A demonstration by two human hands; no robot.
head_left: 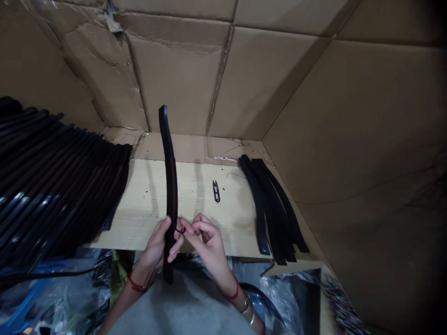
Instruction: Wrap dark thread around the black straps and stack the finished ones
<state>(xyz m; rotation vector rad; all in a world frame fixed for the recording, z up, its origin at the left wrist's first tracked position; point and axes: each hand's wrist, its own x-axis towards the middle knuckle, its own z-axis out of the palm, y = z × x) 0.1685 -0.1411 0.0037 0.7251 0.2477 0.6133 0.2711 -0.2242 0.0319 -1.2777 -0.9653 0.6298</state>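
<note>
My left hand [159, 243] is wrapped round the lower part of a long, slightly curved dark strip [171, 186], which stands nearly upright in the view. The strip's middle looks dark brown and its upper end black and smoother. A thin dark cord [180, 230] runs from the strip's right edge to my right hand [206, 237], whose thumb and fingers pinch it close beside the strip. Thread snips [216, 191] lie on the pale tabletop to the right of the strip, apart from both hands.
Many similar dark strips [66, 181] are piled at the left. Several black strips [272, 209] lie at the right of the table [136, 218]. Cardboard walls [178, 70] enclose the back and right side. Clear plastic bags [80, 298] sit below the table's front edge.
</note>
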